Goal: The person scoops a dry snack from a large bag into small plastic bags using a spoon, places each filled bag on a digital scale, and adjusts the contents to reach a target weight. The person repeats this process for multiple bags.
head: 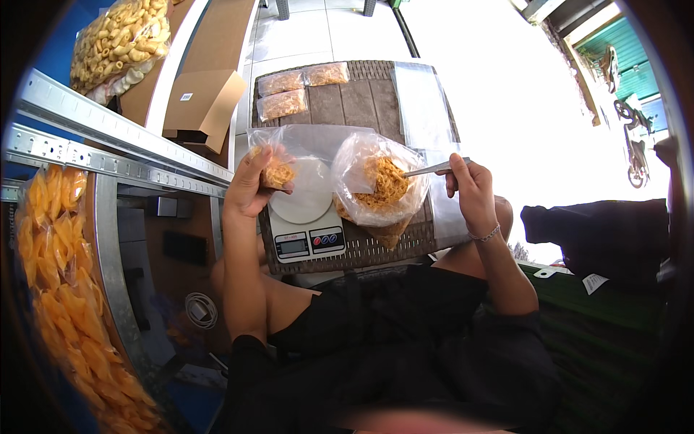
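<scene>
My left hand [252,182] grips a small clear plastic bag [279,172] partly filled with orange-brown shreds, held up beside the scale's plate. In my right hand [470,187] is a metal utensil [434,168], its far end among the shredded food [387,184] in a large open plastic bag [344,165]. Whether the utensil is a spoon or tongs cannot be told, since its tip is buried. A white digital kitchen scale [301,211] lies between my hands, and a clear plastic sheet or bag partly covers its round plate.
Several filled packets [282,104] lie at the far left of the brown woven table [352,103]. Flat clear bags [423,103] are stacked along its right side. Metal shelving [108,127] at left holds bagged macaroni-like pieces [124,40], a cardboard box [203,103] and orange snacks [70,282].
</scene>
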`<state>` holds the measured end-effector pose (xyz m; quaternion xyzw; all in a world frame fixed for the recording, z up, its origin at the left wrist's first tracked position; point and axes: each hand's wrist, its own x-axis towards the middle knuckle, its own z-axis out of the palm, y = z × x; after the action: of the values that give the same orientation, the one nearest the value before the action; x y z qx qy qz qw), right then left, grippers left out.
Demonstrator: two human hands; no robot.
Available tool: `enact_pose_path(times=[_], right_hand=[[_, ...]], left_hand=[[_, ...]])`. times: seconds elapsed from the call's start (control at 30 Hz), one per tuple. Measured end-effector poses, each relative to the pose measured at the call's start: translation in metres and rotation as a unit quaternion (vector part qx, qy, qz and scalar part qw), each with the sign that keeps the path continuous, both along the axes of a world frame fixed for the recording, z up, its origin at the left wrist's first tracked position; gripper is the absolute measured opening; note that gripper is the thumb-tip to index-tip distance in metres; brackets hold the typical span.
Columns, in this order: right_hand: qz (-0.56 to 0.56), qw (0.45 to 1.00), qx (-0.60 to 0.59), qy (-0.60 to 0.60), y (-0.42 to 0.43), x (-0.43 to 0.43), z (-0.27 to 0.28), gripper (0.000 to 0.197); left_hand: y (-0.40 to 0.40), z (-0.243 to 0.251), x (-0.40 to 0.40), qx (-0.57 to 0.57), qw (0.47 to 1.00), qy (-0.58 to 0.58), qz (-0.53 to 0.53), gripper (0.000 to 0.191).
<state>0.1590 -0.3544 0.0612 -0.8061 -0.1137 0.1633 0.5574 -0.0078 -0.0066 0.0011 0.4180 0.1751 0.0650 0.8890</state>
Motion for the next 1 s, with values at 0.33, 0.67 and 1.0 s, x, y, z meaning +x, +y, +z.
enact_pose_path(times=[0.33, 0.67, 1.0], right_hand=[[-0.004, 0.999, 0.003, -0.033, -0.008, 0.002, 0.032, 0.044], [0.008, 0.997, 0.016, -0.075, -0.012, 0.015, 0.074, 0.044], [0.051, 0.993, 0.003, -0.104, 0.050, 0.005, 0.069, 0.048]], left_hand=[[0.001, 0.002, -0.001, 0.004, 0.999, 0.040, 0.021, 0.040], [-0.002, 0.006, 0.001, 0.007, 0.998, 0.060, 0.006, 0.041], [-0.019, 0.012, 0.006, 0.014, 0.997, 0.073, -0.026, 0.050]])
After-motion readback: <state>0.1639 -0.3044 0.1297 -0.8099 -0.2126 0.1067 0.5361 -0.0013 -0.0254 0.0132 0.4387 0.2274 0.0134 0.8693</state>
